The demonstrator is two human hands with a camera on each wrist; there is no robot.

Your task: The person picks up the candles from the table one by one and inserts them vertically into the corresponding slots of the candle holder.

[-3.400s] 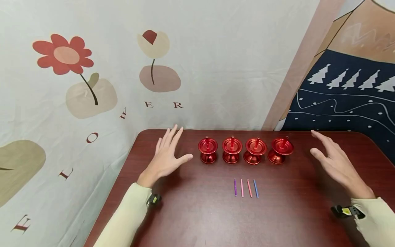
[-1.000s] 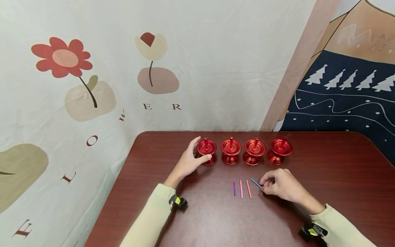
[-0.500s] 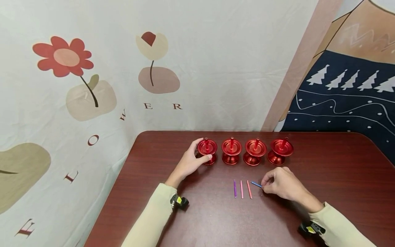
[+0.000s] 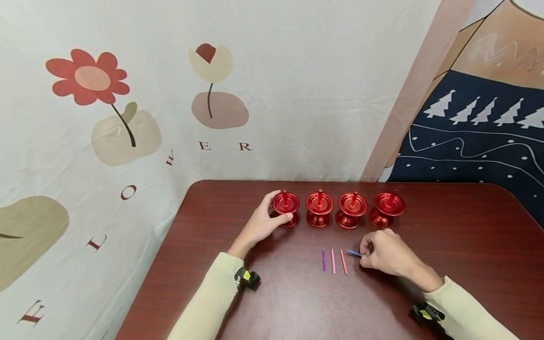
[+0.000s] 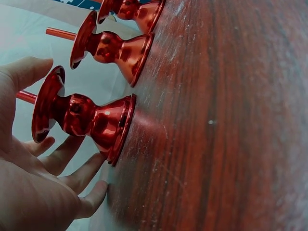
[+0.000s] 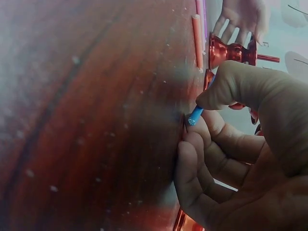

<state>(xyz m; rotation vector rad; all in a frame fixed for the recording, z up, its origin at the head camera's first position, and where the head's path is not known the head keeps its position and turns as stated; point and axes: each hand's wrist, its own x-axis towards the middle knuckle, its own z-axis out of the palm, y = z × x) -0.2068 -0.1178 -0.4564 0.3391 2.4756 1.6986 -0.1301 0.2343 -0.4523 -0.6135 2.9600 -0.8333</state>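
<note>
My left hand (image 4: pixel 258 225) rests around the leftmost of several shiny red candle holders (image 4: pixel 291 206), thumb in front and fingers behind. In the left wrist view its fingers lie along the stem and foot of that holder (image 5: pixel 79 115), with the thumb by the dish rim. A thin blue candle (image 4: pixel 353 253) is pinched between thumb and fingers of my right hand (image 4: pixel 387 252), low over the table. From the right wrist, one end of the blue candle (image 6: pixel 195 116) pokes out under the thumb. Purple (image 4: pixel 324 261), pink (image 4: pixel 333 261) and coral (image 4: pixel 344 261) candles lie side by side.
The other red holders, one at mid-left (image 4: pixel 319 202), one beside it (image 4: pixel 352 204) and one at right (image 4: pixel 389 204), stand in a row along the back of the brown table (image 4: pixel 280 302). A printed cloth (image 4: pixel 297 94) hangs behind the table.
My left hand has come in from the left to the leftmost holder. My right hand has moved left and taken the blue candle, which has turned from lying lengthwise to pointing sideways.
</note>
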